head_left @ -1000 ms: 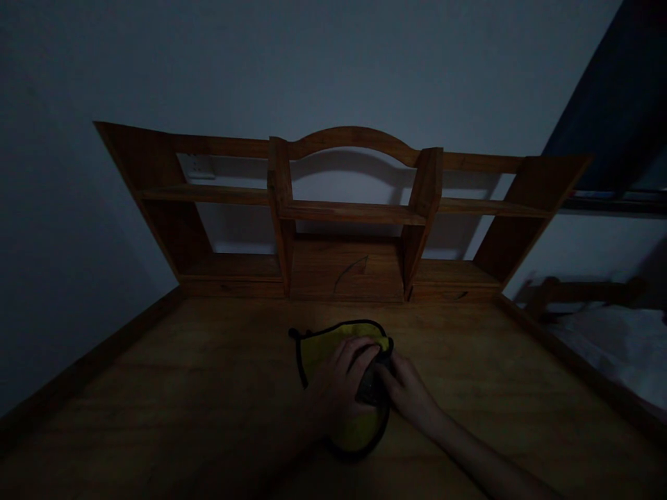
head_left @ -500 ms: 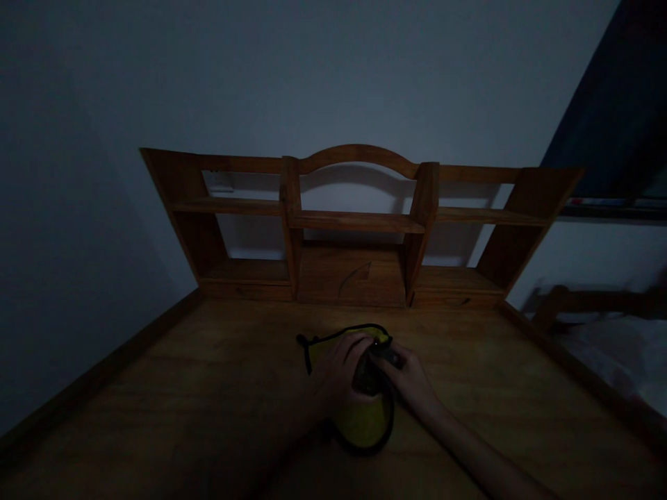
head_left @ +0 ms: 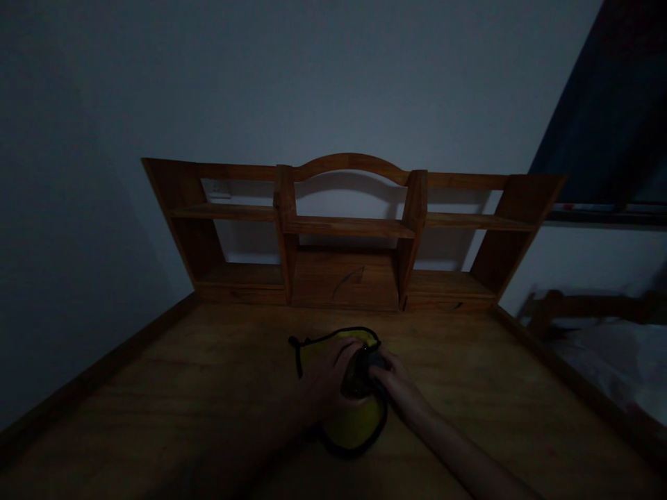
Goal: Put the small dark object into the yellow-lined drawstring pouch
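A yellow-green, flat, floppy piece with black edging [head_left: 351, 427] lies on the wooden desk, partly covered by my hands. Over it, my left hand [head_left: 331, 375] is curled around a dark, shiny, rounded object [head_left: 356, 378] whose kind is too dim to make out. From the right, my right hand [head_left: 393, 378] grips a dark grey, cap-like piece [head_left: 376, 361] at the right end of that object. Its fingertips are partly hidden behind the piece. Both hands are close together near the middle of the desk.
A wooden shelf unit [head_left: 349, 226] stands at the back of the desk [head_left: 208, 389] against the wall. Raised edges run along the desk's left and right sides. White bedding-like fabric [head_left: 615, 361] lies beyond the right edge. The room is dim.
The view has shifted slightly, so everything sits a little further left. Around the grey piece, my right hand's fingers have changed their position slightly. Both hands keep their hold.
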{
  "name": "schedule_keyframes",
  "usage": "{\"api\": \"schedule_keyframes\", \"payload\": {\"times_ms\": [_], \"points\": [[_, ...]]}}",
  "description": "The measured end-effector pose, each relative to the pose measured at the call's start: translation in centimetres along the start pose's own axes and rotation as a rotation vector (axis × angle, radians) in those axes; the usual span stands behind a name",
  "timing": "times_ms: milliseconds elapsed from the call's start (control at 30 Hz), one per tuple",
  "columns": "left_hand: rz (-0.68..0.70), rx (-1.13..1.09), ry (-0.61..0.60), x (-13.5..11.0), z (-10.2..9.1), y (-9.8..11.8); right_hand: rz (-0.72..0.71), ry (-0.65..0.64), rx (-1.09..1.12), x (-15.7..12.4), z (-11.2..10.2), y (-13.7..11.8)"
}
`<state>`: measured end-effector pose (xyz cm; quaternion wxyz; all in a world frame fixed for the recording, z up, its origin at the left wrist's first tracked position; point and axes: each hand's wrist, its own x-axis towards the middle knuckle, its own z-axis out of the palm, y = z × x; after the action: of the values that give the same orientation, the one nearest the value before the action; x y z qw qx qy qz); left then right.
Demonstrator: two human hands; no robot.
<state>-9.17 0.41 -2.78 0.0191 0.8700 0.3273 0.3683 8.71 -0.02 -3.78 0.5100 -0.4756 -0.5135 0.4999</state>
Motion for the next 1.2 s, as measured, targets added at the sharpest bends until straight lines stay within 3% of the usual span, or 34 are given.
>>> {"api": "schedule_keyframes", "payload": {"times_ms": [233, 367, 500, 667, 767, 933, 1200], "points": [[-0.065, -0.033, 0.020, 0.2, -0.2, 0.1, 0.060, 0.028, 0.274, 0.7, -0.1, 0.8], [-0.088, -0.058, 0.027, 0.4, -0.2, 0.0, 0.103, 0.006, 0.301, 1.3, -0.1, 1.0], [-0.068, -0.071, 0.030, 0.4, -0.1, -0.2, 0.027, -0.057, 0.254, 1.2, 0.0, 0.6], [-0.050, -0.081, 0.010, 0.3, 0.1, -0.6, -0.154, -0.085, -0.085, 0.4, 0.0, -0.3], [-0.051, -0.078, -0.002, 0.3, 0.1, -0.7, -0.137, -0.105, -0.175, 0.5, 0.1, -0.5], [-0.035, -0.069, -0.007, 0.3, 0.0, -0.5, -0.015, -0.208, -0.101, 1.3, -0.1, -0.3], [-0.041, -0.045, -0.056, 0.0, 0.4, -0.7, -0.091, -0.258, 0.075, 1.4, -0.2, 1.3]]}}
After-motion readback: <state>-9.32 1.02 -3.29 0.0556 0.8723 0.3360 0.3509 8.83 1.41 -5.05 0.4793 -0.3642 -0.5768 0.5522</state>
